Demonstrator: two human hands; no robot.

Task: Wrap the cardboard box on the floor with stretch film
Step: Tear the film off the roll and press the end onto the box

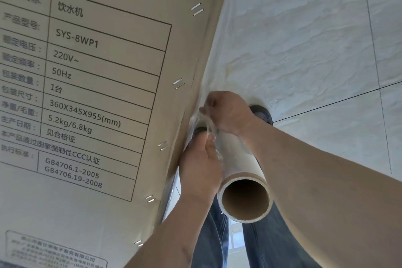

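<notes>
Cardboard fills the left side: the tall box [91, 93] stands on the tiled floor [315, 39], its printed spec table and a row of metal staples [178, 83] facing the camera. Right at its edge, the roll of stretch film [239, 172] points its open core up at the lens. The left hand [199, 169] curls round the roll, the right hand [228, 112] pinches a bunched strand of film [206, 125] beside the box corner. Blue jeans [213, 235] and a grey shoe [262, 113] show below.
</notes>
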